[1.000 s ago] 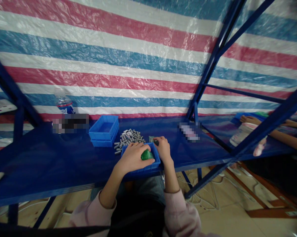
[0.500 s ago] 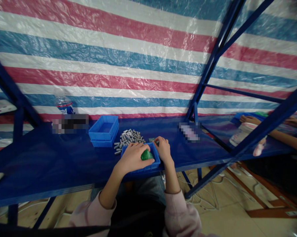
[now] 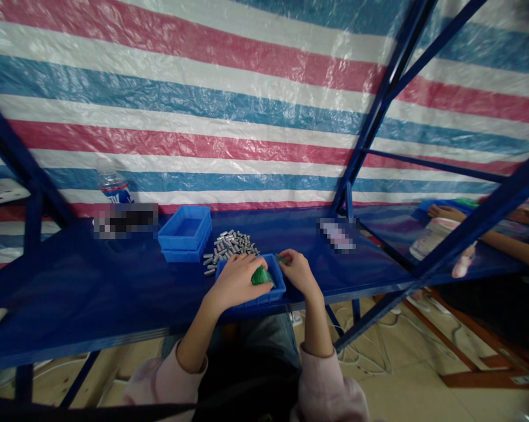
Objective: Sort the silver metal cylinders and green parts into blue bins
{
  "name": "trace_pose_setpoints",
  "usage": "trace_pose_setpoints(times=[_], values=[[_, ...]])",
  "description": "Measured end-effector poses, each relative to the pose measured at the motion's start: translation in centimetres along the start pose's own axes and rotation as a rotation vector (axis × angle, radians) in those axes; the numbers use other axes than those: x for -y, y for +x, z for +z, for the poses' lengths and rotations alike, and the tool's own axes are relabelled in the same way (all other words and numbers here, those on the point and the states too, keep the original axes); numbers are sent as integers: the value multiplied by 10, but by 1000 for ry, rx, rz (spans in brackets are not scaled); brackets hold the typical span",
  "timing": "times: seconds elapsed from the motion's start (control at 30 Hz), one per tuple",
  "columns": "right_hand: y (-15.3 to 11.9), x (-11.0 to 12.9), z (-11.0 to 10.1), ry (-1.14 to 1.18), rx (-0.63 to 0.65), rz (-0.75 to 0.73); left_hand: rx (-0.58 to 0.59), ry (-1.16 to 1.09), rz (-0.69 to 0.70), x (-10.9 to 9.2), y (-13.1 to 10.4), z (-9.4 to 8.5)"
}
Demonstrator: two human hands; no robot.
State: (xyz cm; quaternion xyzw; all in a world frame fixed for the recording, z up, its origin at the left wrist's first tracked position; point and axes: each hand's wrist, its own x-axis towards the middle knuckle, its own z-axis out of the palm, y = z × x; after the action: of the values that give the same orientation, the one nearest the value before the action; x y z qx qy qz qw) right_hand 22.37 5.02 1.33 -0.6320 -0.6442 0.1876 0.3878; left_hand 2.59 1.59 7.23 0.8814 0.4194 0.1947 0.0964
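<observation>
Two-Sided Handling Position

Left hand (image 3: 238,280): grip curled around a green bundle (image 3: 260,276) over the blue tray (image 3: 270,296). Right hand (image 3: 297,273): fingertips at a small grey-green item (image 3: 282,258) by the tray's far right corner; pinch cannot be confirmed. Item lies forward-left of the right hand, long axis unclear. Beyond the tray, metal cylinders (image 3: 231,244) lie piled on the counter (image 3: 128,284).

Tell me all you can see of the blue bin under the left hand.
The blue bin is rectangular, open-topped and plastic-looking, upright near the front edge of the blue table. The left hand, holding a green item, covers much of its left side, hiding most of its inside. The right hand is by its far right corner; contact is unclear. Small metal cylinders lie just beyond it.
</observation>
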Motion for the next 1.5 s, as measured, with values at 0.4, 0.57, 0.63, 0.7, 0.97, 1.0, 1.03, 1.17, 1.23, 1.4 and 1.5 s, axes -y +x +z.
trace_pose_setpoints(times=[0.4,0.57,0.63,0.7,0.97,1.0,1.03,1.17,1.23,1.4,1.5], values=[[-26,41,-37,215,-61,-70,-6,10,-1,-1,0,-1],[-33,51,-39,183,-39,-108,-11,10,0,-1,0,-1],[-34,54,-40,192,-73,-102,-10,11,0,-1,0,-1],[-35,56,-41,237,-112,-100,-8,11,1,-1,0,-1],[-31,60,-27,19,42,-50,-1,21,-2,-1,0,-1],[-31,60,-25,-3,69,-47,-1,23,-2,-1,0,-1],[-30,61,-23,-21,88,-45,-2,25,-2,-1,1,-1],[-30,63,-17,-122,95,-36,-12,26,1,-1,1,0],[-31,64,-17,-165,93,-51,-14,22,3,-1,1,0],[-33,67,-17,-260,124,-49,-10,24,-4,-2,1,-1],[-31,67,-15,-297,160,-37,-5,23,-11,-2,0,-1]])
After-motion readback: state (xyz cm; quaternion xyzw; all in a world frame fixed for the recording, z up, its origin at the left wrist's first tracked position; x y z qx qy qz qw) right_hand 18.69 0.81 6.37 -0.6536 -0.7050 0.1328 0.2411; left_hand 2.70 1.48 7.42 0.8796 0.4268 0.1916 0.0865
